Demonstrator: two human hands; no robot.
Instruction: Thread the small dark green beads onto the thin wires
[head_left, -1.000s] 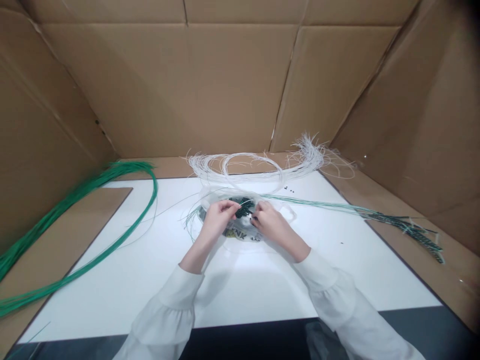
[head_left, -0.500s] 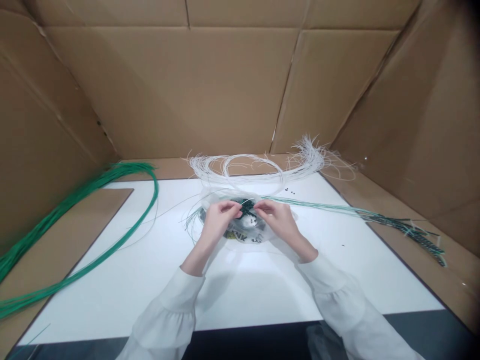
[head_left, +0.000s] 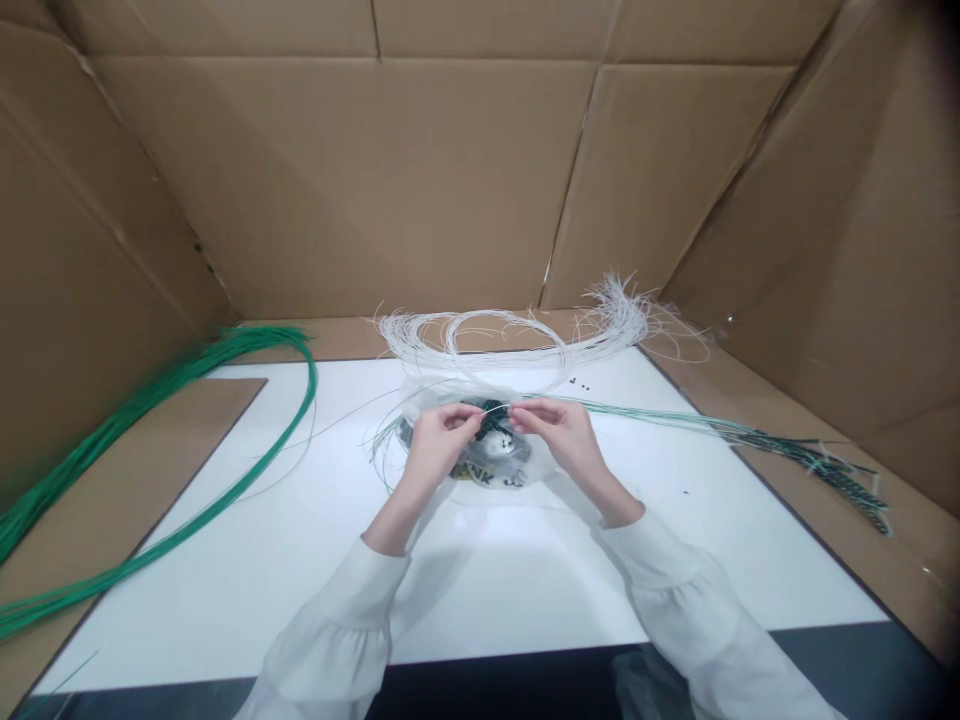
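Observation:
Over a clear plastic bag (head_left: 487, 478) my two hands face each other, fingertips a short gap apart. A thin white wire (head_left: 495, 408) spans that gap. My left hand (head_left: 444, 435) pinches the wire's left part between thumb and forefinger. At its other end my right hand (head_left: 556, 430) is pinched too; whether a small piece sits in its fingertips is too small to tell. Inside the bag lie many small dark green pieces (head_left: 493, 420), with a whitish patch and dark printed letters near the front.
A coil of white wires (head_left: 517, 355) lies behind the bag. Long green wires (head_left: 217, 510) curve along the left. At right, green strands run to a bundle threaded with dark pieces (head_left: 832, 475). Cardboard walls (head_left: 337, 180) enclose the white board (head_left: 517, 580). Tiny dark bits (head_left: 579, 383) lie near the coil.
My right hand has shifted slightly, its fingertips now at the wire's right end. The wire between the hands lies flatter. My left hand has barely moved.

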